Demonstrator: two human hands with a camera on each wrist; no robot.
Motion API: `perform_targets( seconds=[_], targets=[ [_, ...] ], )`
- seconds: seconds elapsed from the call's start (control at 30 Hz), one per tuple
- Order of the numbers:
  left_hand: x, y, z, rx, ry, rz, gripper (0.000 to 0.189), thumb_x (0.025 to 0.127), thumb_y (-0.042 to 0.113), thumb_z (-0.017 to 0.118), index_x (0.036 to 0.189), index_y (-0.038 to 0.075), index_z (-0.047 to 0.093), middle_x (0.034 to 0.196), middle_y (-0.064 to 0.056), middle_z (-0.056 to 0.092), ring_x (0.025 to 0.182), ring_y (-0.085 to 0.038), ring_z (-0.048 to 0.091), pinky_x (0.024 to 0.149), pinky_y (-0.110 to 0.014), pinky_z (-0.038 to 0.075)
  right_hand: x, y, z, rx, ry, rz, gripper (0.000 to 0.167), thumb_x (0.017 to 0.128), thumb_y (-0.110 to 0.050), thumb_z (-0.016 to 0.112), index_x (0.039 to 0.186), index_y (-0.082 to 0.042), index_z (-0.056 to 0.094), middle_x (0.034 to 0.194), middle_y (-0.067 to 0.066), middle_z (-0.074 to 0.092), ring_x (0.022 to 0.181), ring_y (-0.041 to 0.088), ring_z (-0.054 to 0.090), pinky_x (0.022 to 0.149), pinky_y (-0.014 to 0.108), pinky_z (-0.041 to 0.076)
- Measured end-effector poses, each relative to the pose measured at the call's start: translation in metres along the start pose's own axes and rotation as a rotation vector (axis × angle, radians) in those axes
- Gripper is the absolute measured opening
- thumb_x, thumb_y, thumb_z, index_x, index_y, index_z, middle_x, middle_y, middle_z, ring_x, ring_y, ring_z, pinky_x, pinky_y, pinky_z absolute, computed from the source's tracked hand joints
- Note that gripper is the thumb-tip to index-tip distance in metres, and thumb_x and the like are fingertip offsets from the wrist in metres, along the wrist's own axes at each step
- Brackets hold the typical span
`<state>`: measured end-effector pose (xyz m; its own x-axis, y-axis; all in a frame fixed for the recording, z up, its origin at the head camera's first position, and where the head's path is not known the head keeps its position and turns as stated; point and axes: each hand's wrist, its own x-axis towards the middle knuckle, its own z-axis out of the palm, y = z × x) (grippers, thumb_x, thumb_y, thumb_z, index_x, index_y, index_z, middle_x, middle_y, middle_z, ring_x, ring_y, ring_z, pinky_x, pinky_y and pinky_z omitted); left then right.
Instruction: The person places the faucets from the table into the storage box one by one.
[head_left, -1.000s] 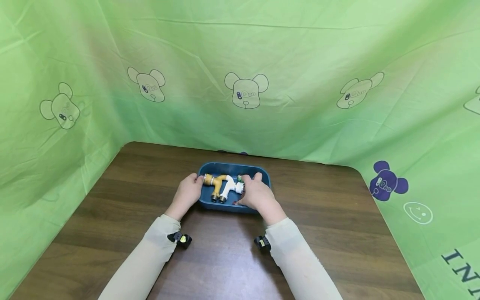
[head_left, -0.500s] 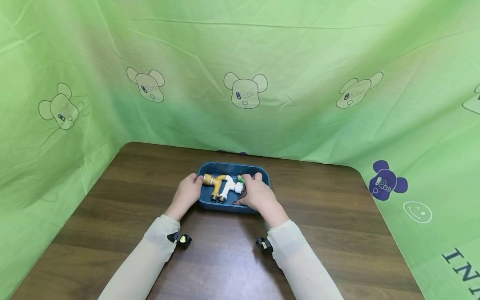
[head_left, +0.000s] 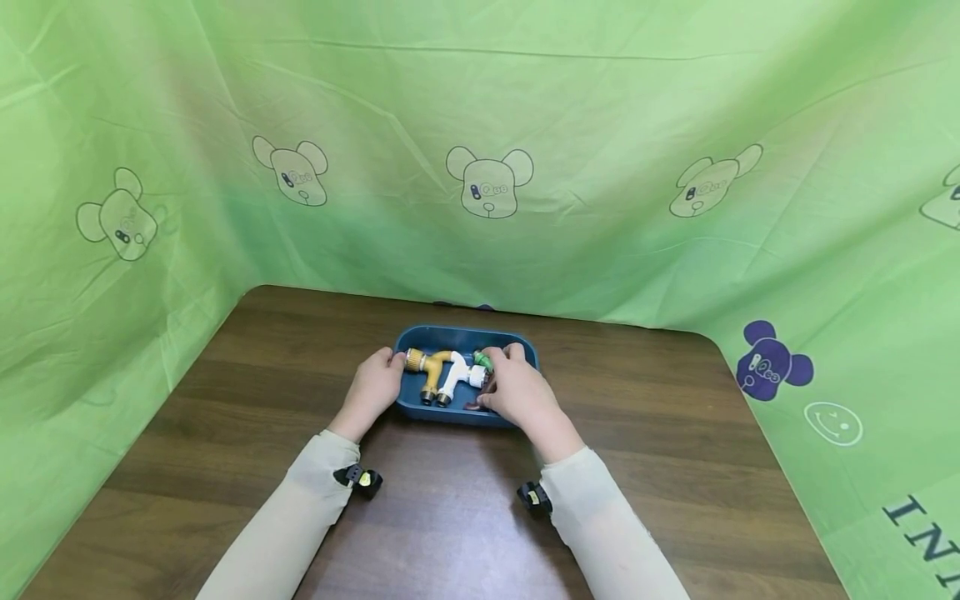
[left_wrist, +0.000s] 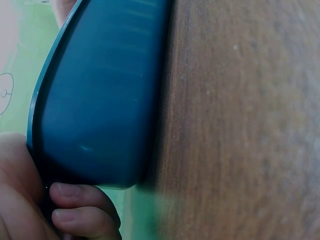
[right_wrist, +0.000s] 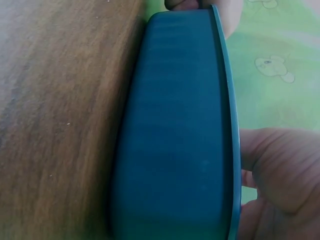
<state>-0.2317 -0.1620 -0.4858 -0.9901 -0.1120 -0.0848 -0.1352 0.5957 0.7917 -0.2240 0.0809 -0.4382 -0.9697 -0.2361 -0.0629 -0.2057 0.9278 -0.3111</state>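
Observation:
A blue plastic tray [head_left: 450, 413] rests on the table. My left hand [head_left: 370, 388] grips its left end, with the thumb at the rim and fingers curled underneath, as the left wrist view shows. Inside lie a yellow tap [head_left: 433, 368] and, to its right, a white tap [head_left: 457, 377]. Over the tray's right part reaches my right hand [head_left: 521, 392], its thumb and fingers curled about a dark red piece [head_left: 472, 407], mostly hidden. A green part [head_left: 483, 360] shows by its fingertips; whether it belongs to the dark red piece is unclear.
The brown wooden table [head_left: 457, 508] extends around the tray on all sides. A green cloth [head_left: 360, 242] printed with bear heads hangs behind and beside it. Both wrists carry a black strap [head_left: 360, 479].
My right hand has shifted and turned slightly, so more of the green part and the dark red piece shows. The left hand and both taps stay in place.

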Motion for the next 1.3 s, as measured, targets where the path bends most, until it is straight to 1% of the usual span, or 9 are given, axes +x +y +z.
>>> perform_targets(
  seconds=[0.13, 0.3, 0.37, 0.5, 0.73, 0.93, 1.07, 1.3],
  targets=[
    [0.0, 0.0, 0.0, -0.003, 0.003, 0.003, 0.034, 0.11, 0.034, 0.043, 0.09, 0.008, 0.053, 0.076, -0.007, 0.044, 0.068, -0.024, 0.047, 0.059, -0.033, 0.036, -0.002, 0.002, 0.0, 0.003, 0.013, -0.021, 0.073, 0.088, -0.03, 0.083, 0.151, -0.019, 0.048, 0.147, 0.021, 0.04, 0.09, 0.027, 0.065, 0.077, 0.044, 0.056],
    [0.0, -0.001, 0.001, 0.0, 0.031, 0.033, 0.034, 0.109, 0.033, 0.045, 0.086, 0.009, 0.052, 0.074, -0.006, 0.043, 0.07, -0.025, 0.048, 0.06, -0.033, 0.036, -0.008, 0.005, -0.002, 0.025, 0.044, -0.068, 0.07, 0.088, -0.028, 0.083, 0.15, -0.02, 0.05, 0.144, 0.019, 0.043, 0.089, 0.026, 0.064, 0.076, 0.044, 0.055],
    [0.0, -0.002, 0.001, -0.001, 0.036, 0.04, 0.034, 0.109, 0.033, 0.045, 0.086, 0.009, 0.052, 0.074, -0.006, 0.043, 0.071, -0.025, 0.048, 0.06, -0.034, 0.036, -0.01, 0.006, -0.003, 0.025, 0.062, -0.083, 0.069, 0.088, -0.028, 0.083, 0.149, -0.019, 0.051, 0.143, 0.018, 0.044, 0.091, 0.028, 0.064, 0.078, 0.045, 0.055],
    [-0.001, -0.001, 0.001, -0.006, 0.031, 0.032, 0.034, 0.109, 0.034, 0.044, 0.086, 0.009, 0.052, 0.074, -0.006, 0.043, 0.07, -0.025, 0.048, 0.06, -0.034, 0.036, -0.012, 0.01, -0.003, 0.018, 0.09, -0.108, 0.067, 0.088, -0.029, 0.082, 0.147, -0.017, 0.052, 0.141, 0.017, 0.046, 0.096, 0.029, 0.064, 0.081, 0.046, 0.054],
    [0.0, -0.002, 0.002, 0.002, 0.032, 0.031, 0.034, 0.109, 0.033, 0.044, 0.088, 0.008, 0.052, 0.075, -0.006, 0.043, 0.07, -0.025, 0.048, 0.06, -0.033, 0.036, -0.014, 0.015, -0.002, 0.011, 0.144, -0.168, 0.063, 0.089, -0.032, 0.081, 0.144, -0.016, 0.055, 0.138, 0.014, 0.05, 0.09, 0.028, 0.063, 0.081, 0.046, 0.055],
    [0.0, -0.002, 0.002, -0.01, 0.021, 0.027, 0.035, 0.11, 0.034, 0.043, 0.089, 0.008, 0.053, 0.075, -0.006, 0.043, 0.069, -0.024, 0.048, 0.06, -0.033, 0.037, -0.019, 0.019, -0.002, 0.011, 0.198, -0.227, 0.059, 0.089, -0.034, 0.08, 0.141, -0.015, 0.059, 0.134, 0.011, 0.055, 0.095, 0.03, 0.066, 0.084, 0.047, 0.055],
    [0.0, -0.002, 0.002, -0.012, 0.021, 0.026, 0.035, 0.11, 0.035, 0.043, 0.088, 0.009, 0.052, 0.074, -0.006, 0.042, 0.069, -0.024, 0.047, 0.06, -0.033, 0.036, -0.023, 0.021, -0.003, 0.016, 0.234, -0.258, 0.057, 0.089, -0.033, 0.081, 0.139, -0.013, 0.061, 0.131, 0.01, 0.057, 0.099, 0.031, 0.067, 0.086, 0.048, 0.054],
    [0.0, -0.003, 0.002, -0.01, 0.015, 0.019, 0.036, 0.11, 0.036, 0.042, 0.09, 0.009, 0.053, 0.076, -0.007, 0.043, 0.071, -0.025, 0.048, 0.06, -0.034, 0.036, -0.03, 0.022, -0.005, 0.038, 0.271, -0.291, 0.054, 0.089, -0.03, 0.081, 0.136, -0.012, 0.063, 0.128, 0.009, 0.058, 0.101, 0.029, 0.065, 0.089, 0.049, 0.053]
  ],
)
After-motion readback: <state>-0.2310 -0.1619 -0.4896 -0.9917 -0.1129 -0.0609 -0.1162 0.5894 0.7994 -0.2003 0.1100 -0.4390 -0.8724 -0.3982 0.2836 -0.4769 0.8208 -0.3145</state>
